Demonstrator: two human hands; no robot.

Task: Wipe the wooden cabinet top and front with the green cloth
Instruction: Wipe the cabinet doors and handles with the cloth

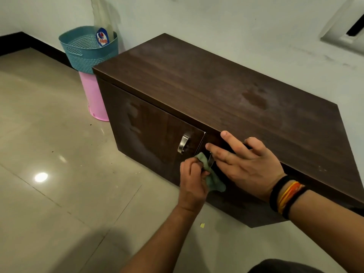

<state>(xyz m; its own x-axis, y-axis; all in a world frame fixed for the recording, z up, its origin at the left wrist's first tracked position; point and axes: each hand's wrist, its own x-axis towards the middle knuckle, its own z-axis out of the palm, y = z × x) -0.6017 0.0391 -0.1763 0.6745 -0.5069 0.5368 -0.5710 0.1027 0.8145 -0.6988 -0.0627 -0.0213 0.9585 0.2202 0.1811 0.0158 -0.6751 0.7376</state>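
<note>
Two hands work at the front of a dark wooden cabinet (216,91) that stands on a pale tiled floor (49,154) against a white wall (236,26). The cabinet's long top is bare, dusty and smeared, with a darker patch toward the right; its front lip runs diagonally from upper left to lower right. The back edge lies against the wall, so the open room is all on the floor side, in front and to the left. At the cabinet's far left corner a teal basket (86,50) sits on a pink bin (94,97), just beside the cabinet's side, with a spray bottle (102,32) standing in the basket.

The left hand (194,180) is curled, its fingers bunching the green cloth (212,178) against the cabinet front, right at the handle of the right door (210,159); the cloth's loose end hangs below the hand. The left door (149,131) stands slightly ajar at the seam, its metal handle (183,143) untouched, with hazy streaks on its face.

The right hand (248,164) is spread with straight fingers, palm down over the front lip of the top, fingertips (224,133) reaching toward the seam between the doors. Dark and orange bands (285,196) circle its wrist. Both forearms reach in from the lower right.
</note>
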